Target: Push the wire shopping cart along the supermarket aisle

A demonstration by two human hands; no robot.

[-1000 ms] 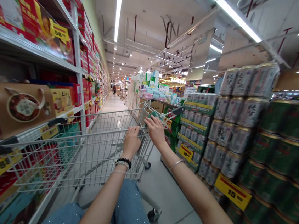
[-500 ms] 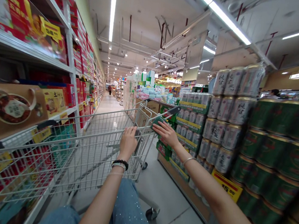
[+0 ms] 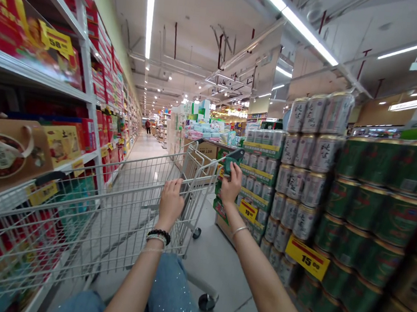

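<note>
A wire shopping cart [image 3: 119, 221] stands in front of me, its front end pointing down the aisle. My left hand [image 3: 171, 204] curls over the cart's top rail near the middle. My right hand [image 3: 231, 183] wraps around a green plastic grip [image 3: 231, 166] at the cart's far corner, and the fingers hide part of it. A dark beaded bracelet and a pale bracelet sit on my left wrist, and a thin bangle on my right. My knees in sparkly denim show below the cart.
Metal shelves with red gift boxes [image 3: 7, 15] line the left side. Stacked silver cans [image 3: 301, 156] and large green cans [image 3: 369, 217] rise at right, with a yellow price sign [image 3: 307, 258]. Tiled floor [image 3: 215, 271] runs ahead, and a distant person [image 3: 148, 126] stands in the aisle.
My right hand has slid left and now wraps the green grip instead of lying flat across it. The shelves and can stacks have shifted left and nearer in view.
</note>
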